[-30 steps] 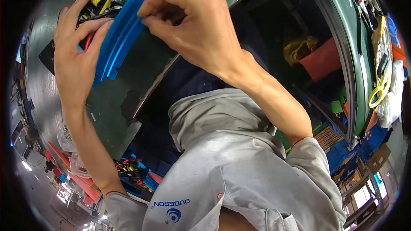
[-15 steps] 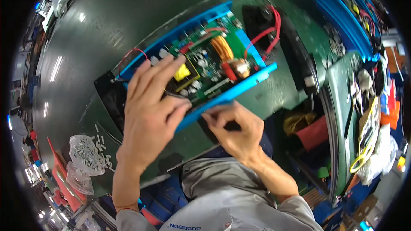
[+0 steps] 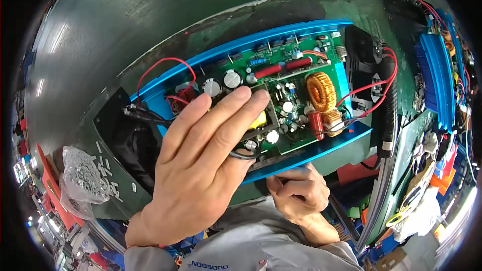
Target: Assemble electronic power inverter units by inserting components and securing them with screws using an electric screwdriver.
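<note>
A blue metal case [image 3: 331,145] lies aslant on the bench, holding a green circuit board [image 3: 281,47] with capacitors, a copper-wound coil [image 3: 321,92] and a yellow transformer [image 3: 257,121]. My left hand [image 3: 201,165] lies over the board's left part, fingers stretched out across the transformer and hiding part of it. Its thumb is beside a black wire at the case's near wall. Just below that wall is my right hand [image 3: 300,193], fingers curled in and partly hidden by the case edge. Whatever it may hold cannot be seen.
A black end plate [image 3: 118,120] with cables is at the case's left end. Red wires run to a black finned end plate [image 3: 362,83] on the right. Clear bags of small parts [image 3: 86,175] lie at left; another blue case [image 3: 438,78] stands far right.
The view has shifted, and the case appears larger and less steeply tilted. My right hand has drawn in closer beneath the near wall, while my left hand stays over the board.
</note>
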The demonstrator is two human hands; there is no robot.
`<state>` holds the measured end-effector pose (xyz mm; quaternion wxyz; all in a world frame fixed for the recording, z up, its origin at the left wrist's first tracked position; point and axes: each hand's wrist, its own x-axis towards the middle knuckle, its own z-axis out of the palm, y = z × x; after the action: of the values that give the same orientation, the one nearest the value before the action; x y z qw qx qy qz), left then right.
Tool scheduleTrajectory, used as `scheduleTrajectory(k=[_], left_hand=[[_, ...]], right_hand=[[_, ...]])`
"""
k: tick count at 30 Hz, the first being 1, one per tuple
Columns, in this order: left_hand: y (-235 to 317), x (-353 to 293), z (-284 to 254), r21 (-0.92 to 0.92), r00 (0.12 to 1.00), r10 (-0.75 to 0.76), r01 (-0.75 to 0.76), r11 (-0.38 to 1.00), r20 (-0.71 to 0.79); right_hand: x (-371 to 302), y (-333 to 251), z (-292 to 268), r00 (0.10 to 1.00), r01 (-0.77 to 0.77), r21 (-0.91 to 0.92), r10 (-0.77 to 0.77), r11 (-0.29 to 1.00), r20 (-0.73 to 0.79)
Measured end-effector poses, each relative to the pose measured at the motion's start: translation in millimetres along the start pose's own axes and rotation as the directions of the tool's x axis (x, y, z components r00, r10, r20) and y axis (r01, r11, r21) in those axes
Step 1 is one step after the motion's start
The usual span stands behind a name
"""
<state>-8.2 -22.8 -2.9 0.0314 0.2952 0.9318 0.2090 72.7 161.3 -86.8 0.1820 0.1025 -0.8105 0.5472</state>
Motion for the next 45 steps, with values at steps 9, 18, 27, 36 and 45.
scheduleTrajectory(k=[9, 18, 27, 36, 45], left_hand=[[2, -1, -1, 0.072, 0.999, 0.002, -0.005, 0.997, 0.049], [0, 0, -3, 0.063, 0.997, -0.009, 0.005, 0.998, 0.073], [1, 2, -2, 0.026, 1.000, 0.004, -0.004, 1.000, 0.013], [5, -4, 6, 0.122, 0.982, 0.172, -0.162, 0.979, -0.083], [6, 6, 7, 0.252, 0.929, 0.368, -0.350, 0.902, -0.030]], right_hand=[[-5, -7, -6, 0.995, -0.083, -0.036, 0.085, 0.996, 0.051], [0, -10, -3, 0.988, -0.145, -0.072, 0.148, 0.987, 0.039], [13, -14, -29, 0.978, -0.204, -0.158, 0.207, 0.966, -0.002], [25, 42, -139, 0.893, -0.439, -0.668, 0.208, 0.601, -0.400], [-90, -20, -129, 0.606, -0.776, 0.149, 0.790, 0.613, -0.092]])
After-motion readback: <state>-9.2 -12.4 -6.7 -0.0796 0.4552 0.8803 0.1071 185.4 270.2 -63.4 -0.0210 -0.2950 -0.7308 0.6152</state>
